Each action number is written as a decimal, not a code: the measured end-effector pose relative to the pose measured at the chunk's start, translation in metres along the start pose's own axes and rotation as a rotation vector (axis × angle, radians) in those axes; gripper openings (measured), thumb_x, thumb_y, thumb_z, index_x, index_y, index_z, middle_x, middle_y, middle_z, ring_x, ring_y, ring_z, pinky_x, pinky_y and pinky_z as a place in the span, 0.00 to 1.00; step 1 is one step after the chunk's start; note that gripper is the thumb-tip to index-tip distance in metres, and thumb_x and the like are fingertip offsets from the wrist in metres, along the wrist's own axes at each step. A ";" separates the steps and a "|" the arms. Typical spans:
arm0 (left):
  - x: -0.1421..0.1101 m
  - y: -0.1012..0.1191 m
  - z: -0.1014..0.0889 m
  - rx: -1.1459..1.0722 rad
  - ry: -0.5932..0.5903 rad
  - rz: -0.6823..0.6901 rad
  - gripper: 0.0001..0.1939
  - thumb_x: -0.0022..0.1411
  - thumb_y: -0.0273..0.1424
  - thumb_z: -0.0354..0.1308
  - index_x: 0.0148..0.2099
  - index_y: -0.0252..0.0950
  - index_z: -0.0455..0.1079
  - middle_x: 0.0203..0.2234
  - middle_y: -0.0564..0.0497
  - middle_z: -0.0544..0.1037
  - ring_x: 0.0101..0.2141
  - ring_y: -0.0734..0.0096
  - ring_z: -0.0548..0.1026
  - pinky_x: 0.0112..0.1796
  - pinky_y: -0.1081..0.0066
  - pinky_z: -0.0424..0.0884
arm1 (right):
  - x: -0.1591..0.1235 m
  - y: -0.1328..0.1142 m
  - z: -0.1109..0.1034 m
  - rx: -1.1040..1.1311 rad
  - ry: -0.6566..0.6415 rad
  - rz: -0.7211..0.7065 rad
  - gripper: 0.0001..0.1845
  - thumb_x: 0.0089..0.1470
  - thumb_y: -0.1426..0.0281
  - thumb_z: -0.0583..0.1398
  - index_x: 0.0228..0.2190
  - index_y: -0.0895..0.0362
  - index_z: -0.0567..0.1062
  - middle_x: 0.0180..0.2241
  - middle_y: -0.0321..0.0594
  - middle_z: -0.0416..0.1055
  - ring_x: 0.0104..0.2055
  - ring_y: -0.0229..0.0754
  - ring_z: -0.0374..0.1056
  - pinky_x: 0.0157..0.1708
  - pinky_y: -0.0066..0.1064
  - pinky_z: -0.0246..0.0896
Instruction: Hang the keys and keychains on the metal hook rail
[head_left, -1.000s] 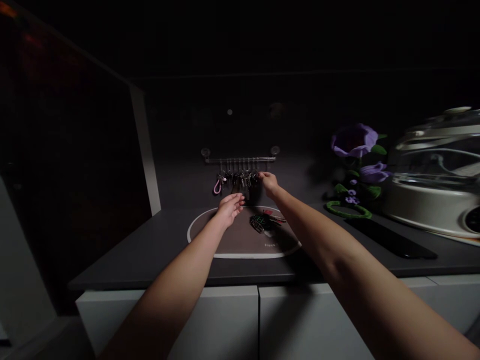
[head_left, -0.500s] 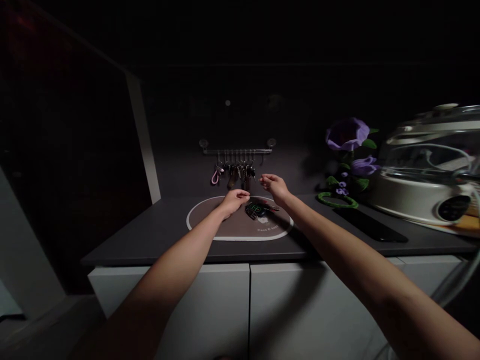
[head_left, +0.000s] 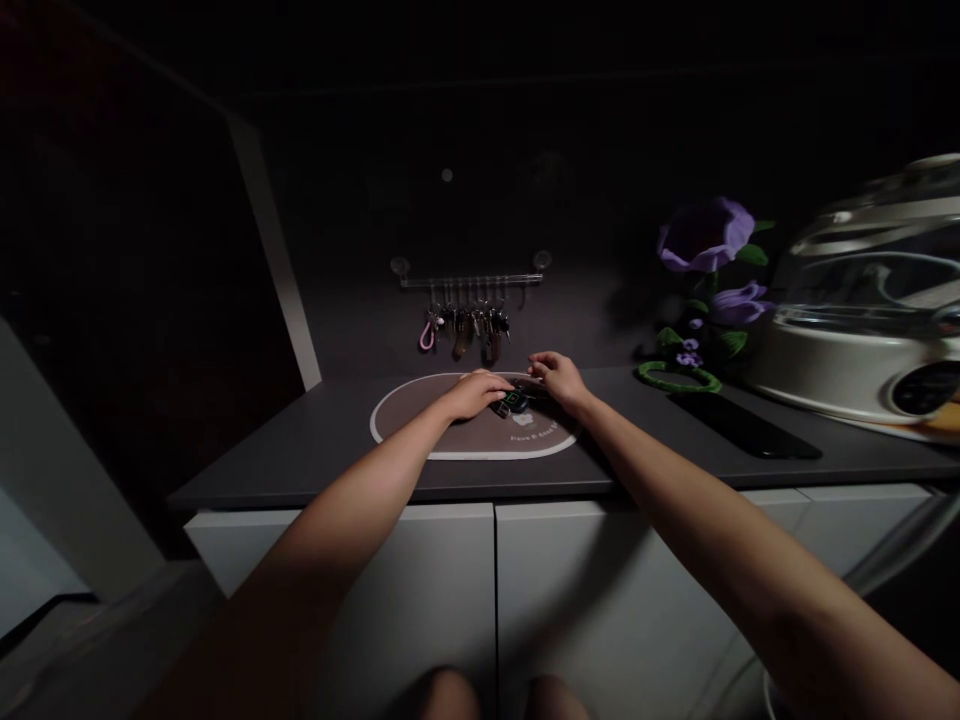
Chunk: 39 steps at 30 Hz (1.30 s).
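A dark key bunch (head_left: 516,401) with a green-marked fob lies on an oval brown mat (head_left: 420,447) with a white rim, on the dark counter. My left hand (head_left: 472,393) lies on the mat, its fingers stretched out and touching the bunch's left side. My right hand (head_left: 559,378) is at the bunch's right side, its fingers curled down onto the keys. Behind them, a rail of hooks (head_left: 471,281) on the wall carries several hanging keys (head_left: 469,328) and a pink loop.
Purple artificial flowers (head_left: 709,240) with a green ring base stand to the right. A flat black slab (head_left: 742,425) lies beside them, and a large white appliance (head_left: 870,330) with a clear lid fills the far right. White cabinet doors (head_left: 495,590) sit below the counter edge.
My right hand has come down from the hanging keys on the rail to the key bunch on the mat. My left hand has lowered onto the mat beside the bunch. The view has tilted downward.
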<state>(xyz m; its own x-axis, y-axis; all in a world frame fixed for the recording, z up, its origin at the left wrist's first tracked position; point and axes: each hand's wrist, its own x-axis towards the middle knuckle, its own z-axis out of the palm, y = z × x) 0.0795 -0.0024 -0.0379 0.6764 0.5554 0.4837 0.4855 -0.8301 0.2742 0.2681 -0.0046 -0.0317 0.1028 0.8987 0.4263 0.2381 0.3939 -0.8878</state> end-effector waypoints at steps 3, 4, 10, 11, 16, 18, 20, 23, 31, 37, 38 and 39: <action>-0.002 0.005 -0.007 0.052 -0.033 -0.021 0.15 0.57 0.28 0.52 0.46 0.41 0.71 0.44 0.49 0.74 0.46 0.66 0.68 0.49 0.66 0.58 | -0.002 -0.002 0.001 0.004 -0.003 0.023 0.06 0.48 0.77 0.54 0.31 0.60 0.70 0.24 0.37 0.70 0.26 0.32 0.64 0.33 0.26 0.59; -0.002 0.007 -0.010 0.072 -0.041 -0.033 0.16 0.56 0.27 0.52 0.47 0.41 0.71 0.45 0.49 0.74 0.47 0.66 0.68 0.49 0.65 0.58 | -0.003 -0.003 0.001 0.004 -0.005 0.032 0.06 0.48 0.77 0.54 0.31 0.60 0.69 0.24 0.37 0.70 0.26 0.32 0.64 0.33 0.26 0.60; -0.006 0.018 -0.021 0.220 -0.084 -0.112 0.16 0.55 0.29 0.54 0.47 0.45 0.69 0.46 0.50 0.70 0.49 0.62 0.63 0.49 0.62 0.55 | -0.005 -0.006 0.003 0.002 -0.005 0.069 0.06 0.48 0.77 0.54 0.30 0.60 0.69 0.24 0.37 0.70 0.25 0.32 0.63 0.32 0.26 0.61; -0.006 0.019 -0.021 0.232 -0.084 -0.117 0.15 0.55 0.29 0.54 0.46 0.45 0.69 0.45 0.51 0.70 0.49 0.62 0.63 0.48 0.62 0.55 | -0.004 -0.006 0.004 -0.002 -0.007 0.068 0.06 0.48 0.77 0.54 0.30 0.60 0.69 0.24 0.37 0.70 0.25 0.32 0.63 0.32 0.26 0.61; -0.009 0.018 -0.022 0.261 -0.056 -0.103 0.10 0.55 0.29 0.55 0.42 0.41 0.68 0.44 0.51 0.70 0.47 0.65 0.63 0.47 0.64 0.56 | -0.002 -0.005 0.006 -0.014 -0.006 0.056 0.06 0.48 0.77 0.54 0.31 0.60 0.70 0.24 0.37 0.70 0.26 0.32 0.64 0.32 0.25 0.60; -0.009 0.017 -0.021 0.263 -0.049 -0.093 0.09 0.56 0.29 0.54 0.41 0.40 0.67 0.42 0.51 0.71 0.46 0.66 0.64 0.46 0.65 0.56 | -0.001 -0.005 0.006 -0.015 -0.002 0.056 0.06 0.48 0.77 0.54 0.31 0.60 0.70 0.24 0.38 0.70 0.26 0.32 0.64 0.32 0.26 0.60; -0.009 0.016 -0.020 0.245 -0.033 -0.102 0.08 0.56 0.30 0.54 0.41 0.39 0.66 0.41 0.51 0.72 0.45 0.66 0.65 0.46 0.65 0.56 | 0.000 -0.005 0.006 -0.012 -0.006 0.050 0.07 0.47 0.77 0.54 0.31 0.60 0.70 0.25 0.38 0.70 0.26 0.32 0.64 0.33 0.26 0.61; -0.008 0.017 -0.018 0.152 0.038 -0.142 0.07 0.56 0.29 0.53 0.39 0.38 0.66 0.37 0.51 0.73 0.42 0.66 0.67 0.45 0.66 0.57 | 0.000 -0.004 0.006 -0.004 -0.007 0.022 0.07 0.46 0.76 0.55 0.31 0.60 0.70 0.25 0.37 0.70 0.27 0.33 0.65 0.34 0.28 0.61; -0.001 0.014 -0.016 -0.497 0.314 -0.268 0.05 0.56 0.27 0.52 0.36 0.35 0.61 0.26 0.55 0.70 0.31 0.75 0.69 0.37 0.73 0.62 | -0.003 -0.008 0.009 0.124 -0.039 0.005 0.07 0.44 0.74 0.56 0.30 0.59 0.69 0.24 0.37 0.69 0.27 0.34 0.65 0.33 0.29 0.62; 0.002 0.016 -0.018 -0.912 0.488 -0.395 0.11 0.55 0.33 0.56 0.37 0.35 0.59 0.27 0.54 0.71 0.30 0.76 0.70 0.40 0.68 0.65 | -0.007 -0.015 0.012 0.134 -0.059 -0.013 0.09 0.44 0.71 0.57 0.32 0.59 0.70 0.26 0.37 0.69 0.28 0.35 0.64 0.31 0.29 0.61; 0.002 0.017 -0.019 -0.970 0.500 -0.415 0.11 0.55 0.34 0.57 0.37 0.35 0.58 0.27 0.54 0.71 0.29 0.76 0.70 0.40 0.67 0.66 | -0.008 -0.017 0.012 0.138 -0.061 -0.010 0.10 0.44 0.71 0.57 0.33 0.58 0.70 0.27 0.38 0.69 0.28 0.34 0.64 0.30 0.29 0.61; 0.002 0.018 -0.020 -1.022 0.510 -0.433 0.11 0.55 0.34 0.56 0.37 0.35 0.58 0.27 0.54 0.71 0.28 0.77 0.70 0.40 0.65 0.67 | -0.009 -0.018 0.013 0.143 -0.064 -0.010 0.10 0.44 0.71 0.57 0.33 0.58 0.70 0.27 0.38 0.69 0.28 0.34 0.64 0.30 0.28 0.61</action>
<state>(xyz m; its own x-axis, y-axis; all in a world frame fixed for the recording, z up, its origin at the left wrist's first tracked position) 0.0785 -0.0172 -0.0156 0.1607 0.9034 0.3976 -0.1970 -0.3653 0.9098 0.2508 -0.0167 -0.0220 0.0388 0.9033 0.4272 0.0980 0.4220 -0.9013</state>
